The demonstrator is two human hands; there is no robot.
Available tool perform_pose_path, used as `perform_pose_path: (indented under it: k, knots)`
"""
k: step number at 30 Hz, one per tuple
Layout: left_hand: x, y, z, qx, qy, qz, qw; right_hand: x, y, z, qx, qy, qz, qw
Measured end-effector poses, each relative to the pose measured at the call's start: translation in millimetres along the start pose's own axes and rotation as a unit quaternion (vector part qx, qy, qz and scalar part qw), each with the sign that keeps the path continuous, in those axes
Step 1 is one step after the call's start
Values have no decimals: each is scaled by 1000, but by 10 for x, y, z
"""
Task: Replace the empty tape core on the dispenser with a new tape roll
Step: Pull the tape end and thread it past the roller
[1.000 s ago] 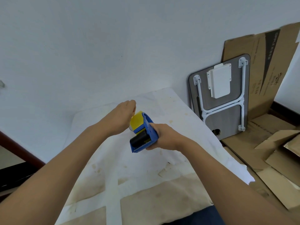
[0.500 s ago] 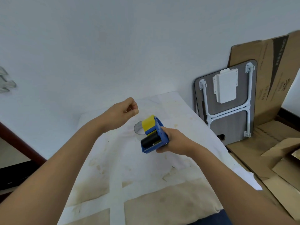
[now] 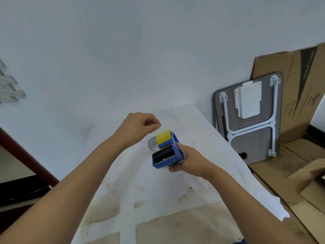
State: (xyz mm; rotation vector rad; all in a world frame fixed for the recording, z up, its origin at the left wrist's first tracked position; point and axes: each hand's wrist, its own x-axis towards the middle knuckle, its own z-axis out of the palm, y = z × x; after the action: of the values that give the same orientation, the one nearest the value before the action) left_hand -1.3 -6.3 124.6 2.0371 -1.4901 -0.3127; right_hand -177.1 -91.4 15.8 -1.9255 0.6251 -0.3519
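A blue tape dispenser (image 3: 173, 156) with a yellow flap (image 3: 163, 137) and a black roller (image 3: 162, 153) is held above the table by my right hand (image 3: 189, 160), which grips its handle side. A clear tape roll (image 3: 152, 143) shows just behind the dispenser, mostly hidden by it. My left hand (image 3: 140, 126) hovers above the yellow flap with thumb and forefinger pinched on a thin clear strip of tape end (image 3: 157, 131) that runs down to the flap.
The table (image 3: 211, 155) is covered with stained white paper and brown patches. A folded grey lap desk (image 3: 249, 118) with white legs leans on the wall at right, with flattened cardboard (image 3: 299, 81) behind it and on the floor.
My left hand dropped from an open pinch above the dispenser down to the yellow flap and now pinches the tape end. The dispenser stayed in my right hand.
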Motion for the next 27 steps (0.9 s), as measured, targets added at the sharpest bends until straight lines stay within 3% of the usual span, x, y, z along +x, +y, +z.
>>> perform_pose_path:
  k: [4, 10, 15, 22, 27]
  knots:
    - [3, 27, -35, 30, 48, -11, 998, -17, -33, -9, 14, 2, 3, 1000]
    - [-28, 46, 13, -82, 11, -61, 995, -5, -27, 19, 23, -2, 13, 1000]
    - [-48, 48, -6, 6, -10, -39, 999, -15, -31, 37, 17, 6, -1, 1000]
    - [-31, 104, 20, -14, 78, -5, 997, -6, -4, 84, 34, 28, -24, 999]
    - [-40, 86, 45, -59, 114, -28, 991, -21, -44, 32, 56, 34, -31, 997]
